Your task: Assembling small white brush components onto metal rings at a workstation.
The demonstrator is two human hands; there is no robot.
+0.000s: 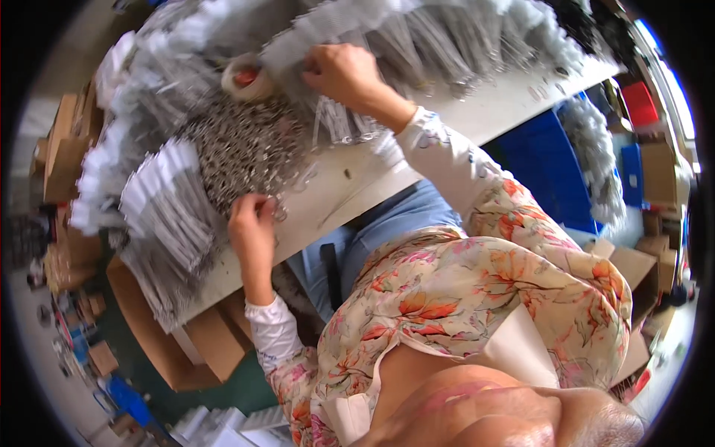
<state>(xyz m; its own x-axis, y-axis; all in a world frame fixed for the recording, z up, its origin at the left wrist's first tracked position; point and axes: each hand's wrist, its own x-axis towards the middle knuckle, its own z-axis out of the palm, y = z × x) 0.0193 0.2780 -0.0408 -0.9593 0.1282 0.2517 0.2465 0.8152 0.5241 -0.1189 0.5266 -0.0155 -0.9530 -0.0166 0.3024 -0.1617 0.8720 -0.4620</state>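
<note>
My left hand [253, 227] is at the near edge of a heap of small metal rings and clasps [249, 153], its fingers pinched together. A small metal ring [280, 211] shows at its fingertips. Farther off and to the right, my right hand [344, 73] is closed over grey strands with pale tops [335, 123]; what its fingertips grip is hidden. A bundle of grey strands [175, 197] with white ends lies left of the heap. Behind the heap stands a white roll [257, 89] with something red in its middle.
More grey bundles [432, 41] cover the far side of the white table [357, 171]. A blue bin [547, 160] with pale fluffy material beside it stands right of the table. An open cardboard box [160, 339] sits on the green floor below its left end.
</note>
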